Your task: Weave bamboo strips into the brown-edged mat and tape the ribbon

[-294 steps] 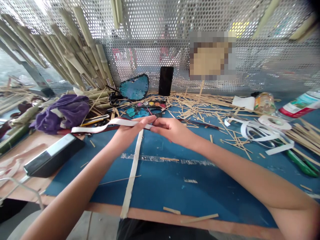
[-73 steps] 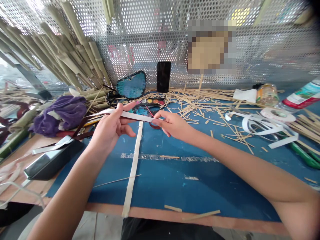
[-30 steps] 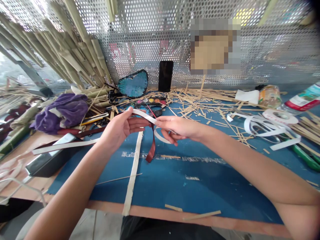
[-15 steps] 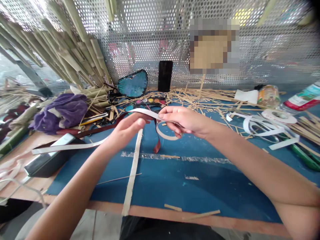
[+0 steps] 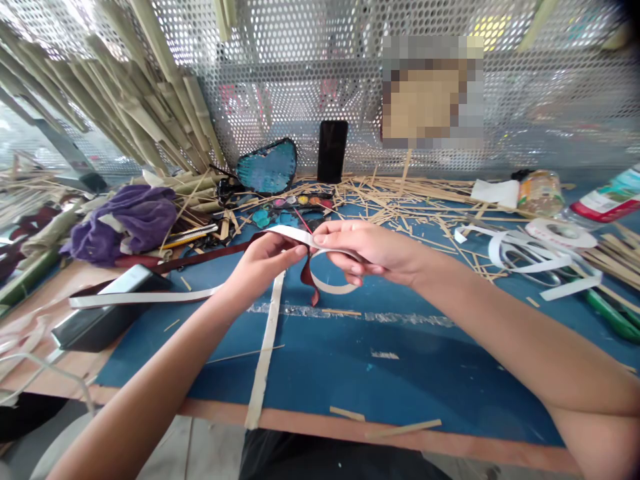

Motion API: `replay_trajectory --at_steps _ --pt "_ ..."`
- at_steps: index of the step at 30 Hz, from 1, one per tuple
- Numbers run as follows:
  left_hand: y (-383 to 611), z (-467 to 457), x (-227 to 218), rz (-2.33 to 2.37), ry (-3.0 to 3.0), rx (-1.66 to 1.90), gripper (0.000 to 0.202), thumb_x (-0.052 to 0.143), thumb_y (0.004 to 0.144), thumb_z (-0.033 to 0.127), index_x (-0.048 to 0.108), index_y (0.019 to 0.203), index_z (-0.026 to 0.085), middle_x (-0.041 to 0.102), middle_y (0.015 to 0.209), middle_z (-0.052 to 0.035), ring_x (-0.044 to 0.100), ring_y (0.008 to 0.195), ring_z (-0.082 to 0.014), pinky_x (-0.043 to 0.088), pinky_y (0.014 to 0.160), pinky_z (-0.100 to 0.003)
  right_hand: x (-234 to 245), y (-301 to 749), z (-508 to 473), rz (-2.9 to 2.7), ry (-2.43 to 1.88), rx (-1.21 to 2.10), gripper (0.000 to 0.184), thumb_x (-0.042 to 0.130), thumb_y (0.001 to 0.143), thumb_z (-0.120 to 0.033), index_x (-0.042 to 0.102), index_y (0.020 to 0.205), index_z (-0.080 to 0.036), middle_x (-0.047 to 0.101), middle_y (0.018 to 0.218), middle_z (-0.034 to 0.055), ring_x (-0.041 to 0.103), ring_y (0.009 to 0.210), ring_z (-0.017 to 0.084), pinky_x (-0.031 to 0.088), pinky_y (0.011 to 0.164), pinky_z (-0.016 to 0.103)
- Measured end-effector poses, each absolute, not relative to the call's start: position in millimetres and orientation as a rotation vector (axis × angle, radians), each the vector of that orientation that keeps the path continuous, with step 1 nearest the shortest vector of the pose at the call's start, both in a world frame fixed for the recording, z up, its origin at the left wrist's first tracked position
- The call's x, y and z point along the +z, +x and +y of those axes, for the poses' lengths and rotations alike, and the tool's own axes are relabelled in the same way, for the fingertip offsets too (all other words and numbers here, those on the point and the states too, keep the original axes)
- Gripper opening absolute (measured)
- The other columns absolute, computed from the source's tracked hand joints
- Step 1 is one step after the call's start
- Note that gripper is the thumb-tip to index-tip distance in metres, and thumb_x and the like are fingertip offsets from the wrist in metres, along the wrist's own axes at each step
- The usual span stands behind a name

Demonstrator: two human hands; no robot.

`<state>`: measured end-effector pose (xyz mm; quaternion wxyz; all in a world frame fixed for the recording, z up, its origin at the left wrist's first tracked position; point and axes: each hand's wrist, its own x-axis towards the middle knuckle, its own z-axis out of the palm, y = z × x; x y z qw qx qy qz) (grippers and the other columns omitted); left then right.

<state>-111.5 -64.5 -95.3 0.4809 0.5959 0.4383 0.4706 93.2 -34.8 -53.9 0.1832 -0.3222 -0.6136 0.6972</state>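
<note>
My left hand (image 5: 260, 263) and my right hand (image 5: 367, 252) meet above the blue mat (image 5: 350, 360), both pinched on a long white strip (image 5: 287, 233). The strip curls into a loop (image 5: 334, 288) below my right fingers, and its tail (image 5: 145, 297) trails left over a black box (image 5: 103, 310). A dark red strip (image 5: 306, 275) hangs from the same pinch and runs left behind my left hand. A pale bamboo strip (image 5: 265, 347) lies on the mat under my hands, reaching the near table edge.
Bamboo splints (image 5: 410, 200) litter the back of the mat. A purple cloth (image 5: 127, 220), bamboo stalks (image 5: 145, 120), a blue woven fan (image 5: 267, 167), a paint palette (image 5: 300, 202) and a black phone (image 5: 333, 151) stand at the back. White tape rolls (image 5: 555, 233), green scissors (image 5: 607, 320) and bottles (image 5: 607, 202) lie right.
My hands have drawn the white strip rightward and curled its end into a loop under my right hand. The dark red strip's end now dangles between my hands. The tail slid across the black box.
</note>
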Motion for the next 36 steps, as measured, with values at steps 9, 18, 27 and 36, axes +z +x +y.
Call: replay_trajectory --at_steps 9,18,27,36 --pt "-109 -60 -105 1.331 1.666 1.034 0.032 0.064 0.084 0.042 0.067 0.099 0.014 0.072 0.095 -0.0085 0.064 0.087 -0.0212 0.048 0.078 -0.032 -45 99 -40 -1.627 -0.868 2.001 0.011 0.05 0.098 -0.028 0.056 0.093 -0.021 0.037 0.039 -0.0118 0.018 0.029 0.005 0.041 0.037 0.019" --pt "-95 -76 -93 2.11 2.225 0.458 0.027 0.049 0.09 0.036 0.065 0.096 0.015 0.071 0.1 -0.0158 0.066 0.097 -0.0335 0.047 0.08 -0.039 -42 95 -45 -1.604 -0.819 1.974 0.009 0.052 0.098 -0.027 0.058 0.096 -0.02 0.038 0.04 -0.0118 0.02 0.029 0.005 0.038 0.035 0.018" --pt "-102 -70 -95 1.643 1.984 0.609 0.036 0.057 0.086 0.043 0.069 0.107 0.017 0.073 0.108 -0.0113 0.065 0.1 -0.0302 0.048 0.086 -0.04 -36 97 -47 -1.62 -0.747 1.965 0.012 0.047 0.1 -0.024 0.057 0.094 -0.019 0.04 0.04 -0.0118 0.02 0.027 0.005 0.039 0.035 0.018" --pt "-109 -69 -88 0.912 1.121 1.029 0.025 0.066 0.08 0.033 0.078 0.093 0.015 0.076 0.107 -0.0105 0.064 0.114 -0.0303 0.046 0.102 -0.04 -37 103 -42 -1.703 -0.919 1.899 0.011 0.053 0.097 -0.03 0.059 0.099 -0.02 0.035 0.041 -0.0113 0.023 0.03 0.006 0.038 0.035 0.018"
